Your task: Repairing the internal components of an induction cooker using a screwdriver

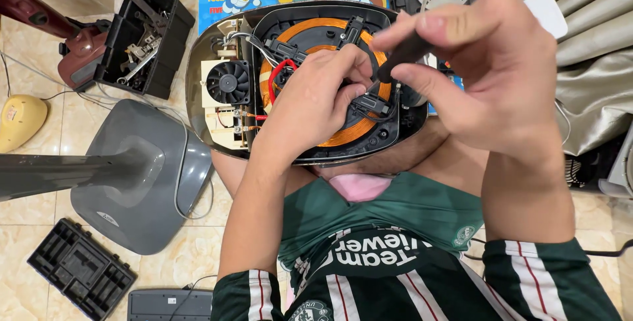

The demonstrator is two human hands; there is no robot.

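Copper coil (349, 133) of an opened induction cooker (217, 51) lay on the person's lap, with a small black fan (227, 82) and red wires (280, 70) exposed at its left side. The left hand (310, 107) rested on the coil, fingertips pinched on a small black part by its middle, while the right hand (491, 74) was clenched around the dark handle of a screwdriver (403, 52) angled down toward that same spot. Around them on the tiled floor stood a grey fan base (142, 176), a black toolbox (142, 37) with tools inside, and a black tray (79, 268).
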